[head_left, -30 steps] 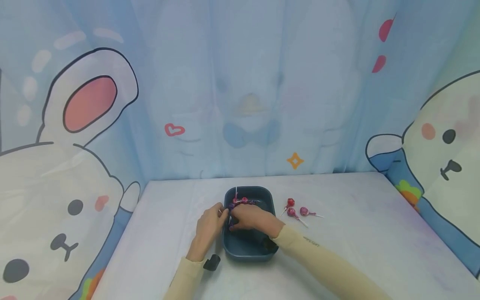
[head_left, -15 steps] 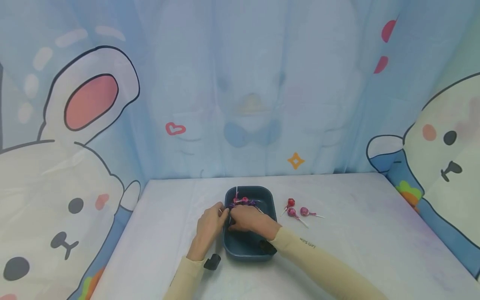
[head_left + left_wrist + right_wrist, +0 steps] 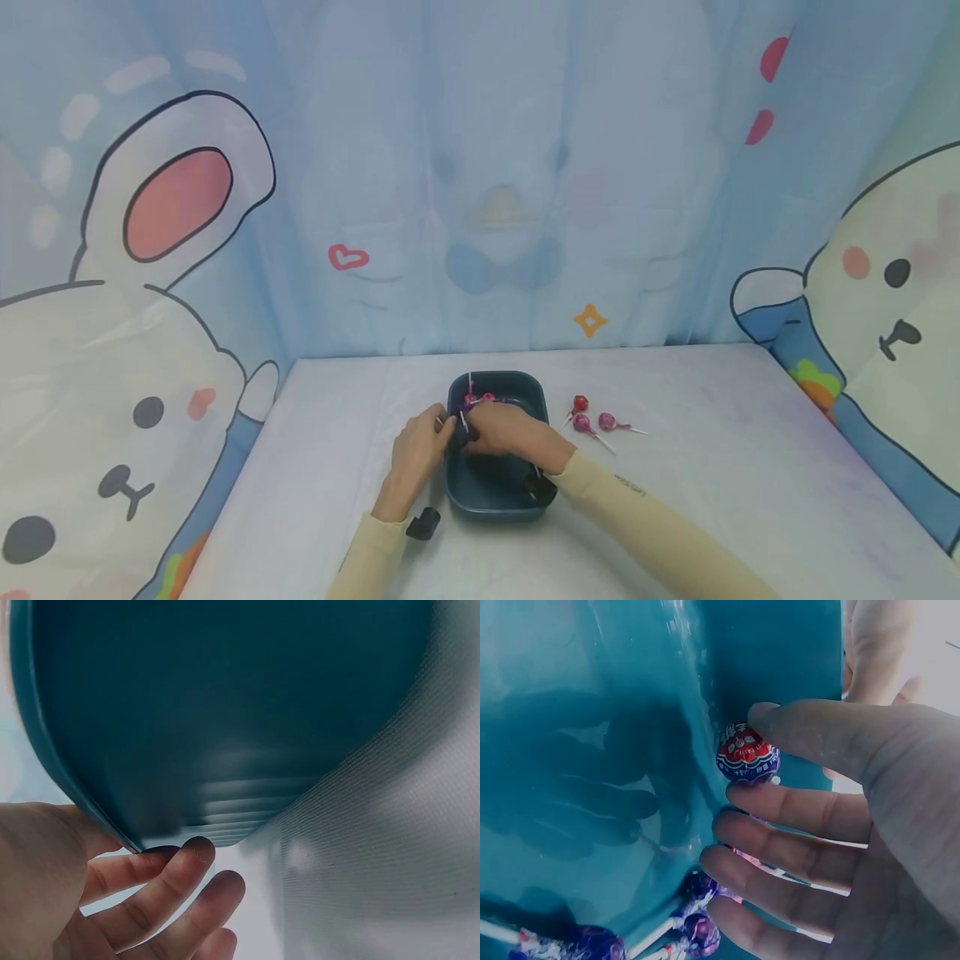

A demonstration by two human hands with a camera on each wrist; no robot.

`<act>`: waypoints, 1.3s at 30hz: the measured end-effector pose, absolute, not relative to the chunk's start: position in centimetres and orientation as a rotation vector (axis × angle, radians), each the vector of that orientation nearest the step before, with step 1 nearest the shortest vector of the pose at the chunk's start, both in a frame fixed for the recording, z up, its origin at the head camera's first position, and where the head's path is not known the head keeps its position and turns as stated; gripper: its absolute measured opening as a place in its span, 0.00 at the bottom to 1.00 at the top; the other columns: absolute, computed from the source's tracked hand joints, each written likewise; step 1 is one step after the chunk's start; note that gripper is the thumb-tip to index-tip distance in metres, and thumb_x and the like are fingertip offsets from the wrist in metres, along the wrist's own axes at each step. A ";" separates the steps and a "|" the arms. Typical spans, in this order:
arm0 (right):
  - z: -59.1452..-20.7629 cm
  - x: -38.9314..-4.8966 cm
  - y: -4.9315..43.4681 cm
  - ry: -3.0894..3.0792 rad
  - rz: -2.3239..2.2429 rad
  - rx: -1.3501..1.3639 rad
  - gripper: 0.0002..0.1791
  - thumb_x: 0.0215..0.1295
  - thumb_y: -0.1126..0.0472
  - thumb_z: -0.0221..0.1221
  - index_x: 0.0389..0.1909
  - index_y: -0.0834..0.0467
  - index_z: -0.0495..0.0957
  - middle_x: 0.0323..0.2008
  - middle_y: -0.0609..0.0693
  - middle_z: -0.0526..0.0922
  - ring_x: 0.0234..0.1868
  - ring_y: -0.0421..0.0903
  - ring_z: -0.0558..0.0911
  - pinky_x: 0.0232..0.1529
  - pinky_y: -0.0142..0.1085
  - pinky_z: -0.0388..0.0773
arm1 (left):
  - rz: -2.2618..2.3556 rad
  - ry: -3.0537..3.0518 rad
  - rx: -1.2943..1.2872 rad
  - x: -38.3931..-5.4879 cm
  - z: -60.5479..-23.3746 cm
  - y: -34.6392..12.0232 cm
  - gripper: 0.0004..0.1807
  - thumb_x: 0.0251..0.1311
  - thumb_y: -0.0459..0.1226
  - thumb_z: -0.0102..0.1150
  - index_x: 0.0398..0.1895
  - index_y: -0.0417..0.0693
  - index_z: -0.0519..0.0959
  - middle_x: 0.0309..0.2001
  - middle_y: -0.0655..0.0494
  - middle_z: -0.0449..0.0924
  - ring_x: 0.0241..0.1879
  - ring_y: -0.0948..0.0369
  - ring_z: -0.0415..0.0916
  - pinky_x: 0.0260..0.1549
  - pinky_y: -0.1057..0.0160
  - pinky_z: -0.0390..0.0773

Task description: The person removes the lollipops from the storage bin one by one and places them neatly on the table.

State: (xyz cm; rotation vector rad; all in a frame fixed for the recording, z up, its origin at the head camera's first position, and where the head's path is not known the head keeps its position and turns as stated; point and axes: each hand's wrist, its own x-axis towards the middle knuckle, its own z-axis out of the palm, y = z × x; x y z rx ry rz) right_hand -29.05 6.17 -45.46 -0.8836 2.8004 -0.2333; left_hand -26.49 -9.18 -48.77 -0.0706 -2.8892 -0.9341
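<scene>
A dark blue-green rectangular tub [image 3: 495, 510] stands on the white table. At its left rim, my left hand [image 3: 418, 454] holds the edge; in the left wrist view the thumb is inside the wall and the fingers [image 3: 196, 851] curl against the outside. My right hand [image 3: 506, 432] reaches into the tub near the left wall. Between thumb and index finger it pinches a lollipop [image 3: 748, 756] in a red and purple wrapper. Below those fingers, in the right wrist view, more purple-wrapped lollipops [image 3: 592, 943] lie on the tub floor, partly hidden by the hand.
To the right of the tub, on the table, lie a red lollipop [image 3: 581, 403] and two pink ones, one close by it [image 3: 582, 423] and another pink lollipop [image 3: 607, 421] further right. A pale blue curtain [image 3: 495, 108] with cartoon prints hangs behind the table.
My right hand has turned and shifted slightly inside the tub, and a white stick now shows at its fingertips. The left hand stays at the rim; the loose lollipops have not moved.
</scene>
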 end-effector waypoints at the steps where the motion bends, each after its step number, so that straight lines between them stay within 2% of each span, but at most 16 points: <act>1: -45.4 -29.1 6.3 2.797 -0.238 -0.877 0.13 0.53 0.47 0.64 0.29 0.53 0.78 0.19 0.42 0.73 0.21 0.38 0.72 0.24 0.30 0.69 | -0.931 -2.890 -0.071 -26.5 -48.8 -9.2 0.10 0.62 0.47 0.50 0.29 0.53 0.73 0.24 0.59 0.77 0.18 0.64 0.69 0.18 0.65 0.67; 14: -44.7 -29.0 8.9 2.805 -0.289 -0.810 0.14 0.53 0.46 0.63 0.33 0.53 0.78 0.24 0.42 0.77 0.24 0.39 0.74 0.31 0.34 0.74 | -0.918 -2.888 -0.076 -26.5 -49.0 -9.2 0.10 0.62 0.47 0.50 0.30 0.53 0.74 0.24 0.59 0.77 0.19 0.64 0.69 0.19 0.64 0.67; 20: -44.2 -29.3 10.4 2.828 -0.311 -0.767 0.15 0.54 0.45 0.62 0.35 0.52 0.79 0.29 0.43 0.79 0.28 0.38 0.75 0.36 0.37 0.76 | -0.903 -2.877 -0.083 -26.5 -49.0 -9.2 0.10 0.62 0.47 0.50 0.30 0.52 0.74 0.24 0.59 0.77 0.18 0.64 0.69 0.18 0.64 0.66; 26: -43.6 -29.4 11.7 2.842 -0.365 -0.765 0.16 0.54 0.46 0.62 0.37 0.53 0.79 0.32 0.44 0.80 0.32 0.39 0.75 0.37 0.38 0.75 | -0.900 -2.866 -0.082 -26.5 -49.0 -9.2 0.10 0.62 0.47 0.50 0.30 0.53 0.74 0.24 0.59 0.77 0.19 0.65 0.69 0.19 0.65 0.66; 33: -43.0 -29.5 13.2 2.852 -0.384 -0.697 0.19 0.55 0.46 0.61 0.44 0.53 0.78 0.39 0.46 0.81 0.41 0.42 0.79 0.44 0.41 0.75 | -0.901 -2.871 -0.077 -26.5 -49.0 -9.2 0.11 0.62 0.48 0.50 0.30 0.52 0.74 0.24 0.59 0.77 0.19 0.64 0.69 0.19 0.65 0.66; 39: -42.4 -29.6 14.8 2.883 -0.418 -0.649 0.18 0.56 0.45 0.61 0.43 0.51 0.78 0.39 0.44 0.81 0.41 0.41 0.79 0.44 0.41 0.75 | -0.897 -2.871 -0.069 -26.5 -49.2 -9.1 0.11 0.62 0.48 0.50 0.30 0.53 0.74 0.24 0.59 0.77 0.19 0.65 0.69 0.18 0.65 0.66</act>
